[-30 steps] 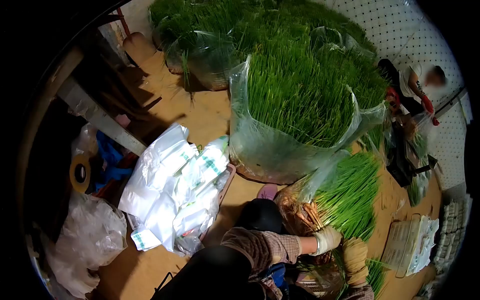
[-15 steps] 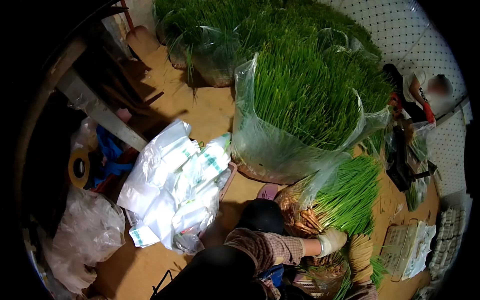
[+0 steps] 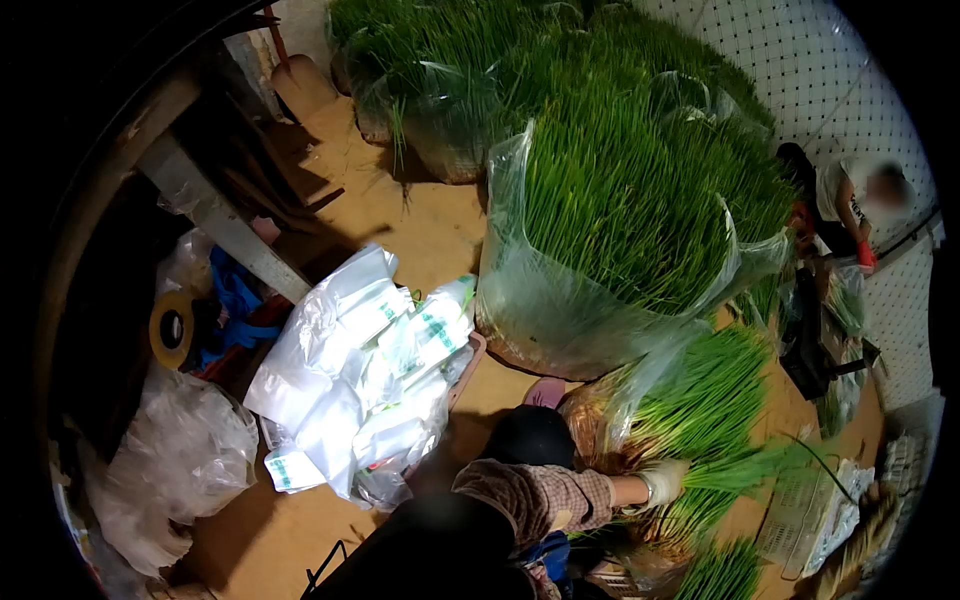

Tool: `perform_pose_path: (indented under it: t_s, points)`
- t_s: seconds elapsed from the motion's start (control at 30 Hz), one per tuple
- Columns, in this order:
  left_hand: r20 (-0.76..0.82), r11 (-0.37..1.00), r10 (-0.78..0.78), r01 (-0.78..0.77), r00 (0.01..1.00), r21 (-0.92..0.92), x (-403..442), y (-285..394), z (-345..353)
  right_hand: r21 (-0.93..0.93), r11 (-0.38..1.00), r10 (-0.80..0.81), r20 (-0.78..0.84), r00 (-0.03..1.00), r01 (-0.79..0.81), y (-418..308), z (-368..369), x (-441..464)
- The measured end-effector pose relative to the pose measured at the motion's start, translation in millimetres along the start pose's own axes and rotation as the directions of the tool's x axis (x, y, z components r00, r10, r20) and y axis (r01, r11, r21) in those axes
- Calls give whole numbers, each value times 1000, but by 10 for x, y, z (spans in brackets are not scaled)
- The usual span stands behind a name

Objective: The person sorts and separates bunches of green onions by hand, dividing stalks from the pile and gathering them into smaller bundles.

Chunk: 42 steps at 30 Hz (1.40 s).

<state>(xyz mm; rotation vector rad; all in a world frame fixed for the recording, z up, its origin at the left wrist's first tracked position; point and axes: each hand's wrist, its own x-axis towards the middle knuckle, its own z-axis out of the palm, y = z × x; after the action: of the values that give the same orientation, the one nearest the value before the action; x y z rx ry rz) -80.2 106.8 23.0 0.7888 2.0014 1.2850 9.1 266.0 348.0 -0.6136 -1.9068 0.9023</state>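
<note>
My left hand (image 3: 663,484), in a pale glove, is closed around the lower part of a bunch of green onions (image 3: 725,473), whose leaves fan out to the right. Just beyond it, a larger heap of green onions (image 3: 705,390) lies with brownish root ends to the left, partly in clear plastic. My right hand (image 3: 868,535) is a tan, motion-smeared shape at the lower right, near a pale crate (image 3: 790,515); its fingers cannot be made out. More cut greens (image 3: 722,572) lie below my left hand.
Large clear bags packed with upright greens (image 3: 630,200) stand ahead. White plastic bags (image 3: 350,375) lie piled to the left, near a tape roll (image 3: 173,332) and crumpled plastic (image 3: 190,450). A co-worker's red-gloved hand (image 3: 866,256) shows at the far right, beside a black device (image 3: 803,335).
My right hand has swung from beside my left hand to the far right. The bunch now spreads out from my left hand across where my right hand was. The view has shifted slightly.
</note>
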Motion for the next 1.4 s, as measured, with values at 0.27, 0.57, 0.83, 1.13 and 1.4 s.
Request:
perform_pose_path:
  t_s: [0.27, 0.57, 0.83, 1.13, 1.4]
  points:
    - [392, 106, -126, 405, 911, -908, 173, 29, -341, -377, 695, 718, 329, 613, -612, -34, 40, -1486]
    - [175, 440, -289, 293, 941, -849, -152, 343, -852, -414, 910, 402, 875, 271, -13, 1637, 530, -3185]
    - [368, 422, -237, 436, 899, -795, -424, 537, -1095, -207, 782, 607, 469, 642, -588, 1349, 910, -2511]
    - [332, 290, -195, 377, 923, -879, -605, 556, -743, -260, 907, 416, 680, 603, -332, 1061, 1259, -2483]
    - [271, -68, 8, 271, 962, -960, -220, 413, -859, -401, 916, 304, 734, 607, 26, 982, 777, -2287]
